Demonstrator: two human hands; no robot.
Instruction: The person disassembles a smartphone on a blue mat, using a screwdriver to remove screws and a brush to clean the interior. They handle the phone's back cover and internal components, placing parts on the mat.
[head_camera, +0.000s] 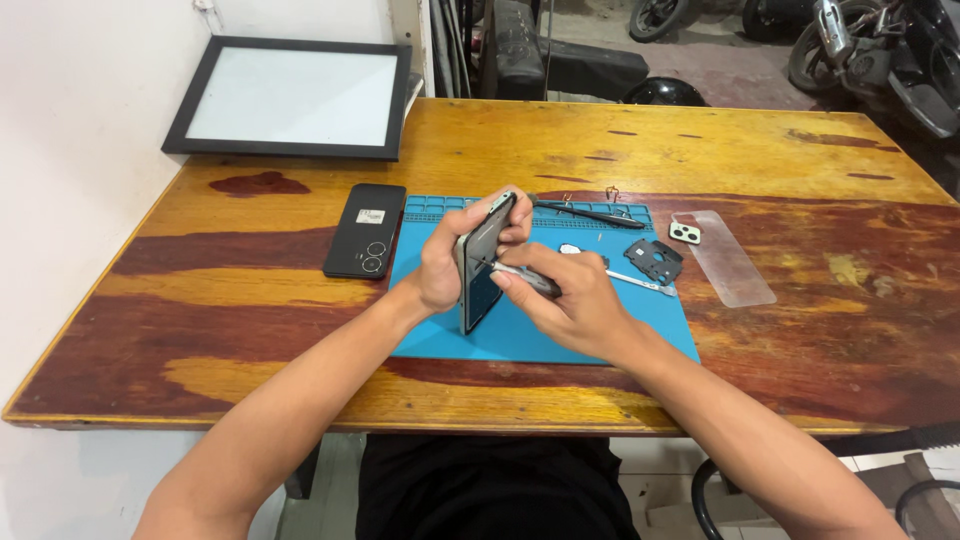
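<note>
Wood in streaky orange and dark red fills most of the frame: a wooden table (250, 290) set against a white wall on the left. At centre, an opened phone (480, 262) stands on its lower edge on a blue work mat (600, 335), tilted slightly. The left hand (445, 262) is wrapped around the phone from the left, fingers over its top edge. The right hand (570, 300) is closed on a thin metal tool (530, 280) whose tip meets the phone's face. The two hands are nearly touching.

On the mat's far edge lie black tweezers (590, 213); right of the hands sit a dark inner plate (655, 260) and a metal spudger (640, 284). Just past the mat's right edge lie a small camera cover (685, 233) and a clear plastic sheet (730, 260). A black phone back (365, 230) lies face down beside the mat's left edge. A framed white panel (295, 97) sits at upper left. Bare wood stretches wide to the left, right and far side; the near edge is close to the mat. Parked motorbikes (880, 50) show at upper right.
</note>
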